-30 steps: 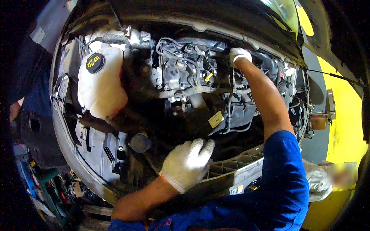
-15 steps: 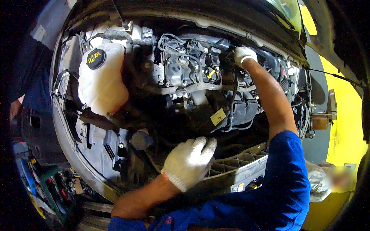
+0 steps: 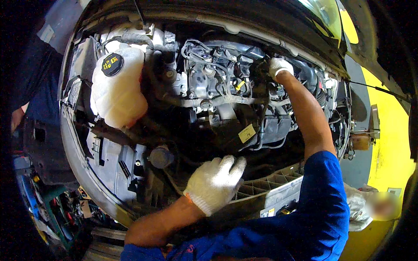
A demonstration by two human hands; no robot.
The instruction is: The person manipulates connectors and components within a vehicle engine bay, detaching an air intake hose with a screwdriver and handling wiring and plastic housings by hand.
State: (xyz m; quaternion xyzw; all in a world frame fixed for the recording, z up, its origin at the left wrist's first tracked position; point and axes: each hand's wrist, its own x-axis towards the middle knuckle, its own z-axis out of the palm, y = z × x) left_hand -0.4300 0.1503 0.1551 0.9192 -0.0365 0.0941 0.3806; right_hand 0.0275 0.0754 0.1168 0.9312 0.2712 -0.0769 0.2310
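At centre, I'm seeing the engine (image 3: 199,82) stretching left to right; right hand (image 3: 280,67), arm outstretched, reaching its far side, grip unclear; left hand (image 3: 214,183) loosely spread, fingers pointing forward-right

Rough, matt knitted cloth forms the left glove (image 3: 215,183) at six o'clock and the right glove (image 3: 280,67) at two, smooth cloudy plastic the reservoir (image 3: 119,98) at ten with its matt black plastic cap (image 3: 112,64), and matt blue cloth the sleeve (image 3: 324,189) at four o'clock.
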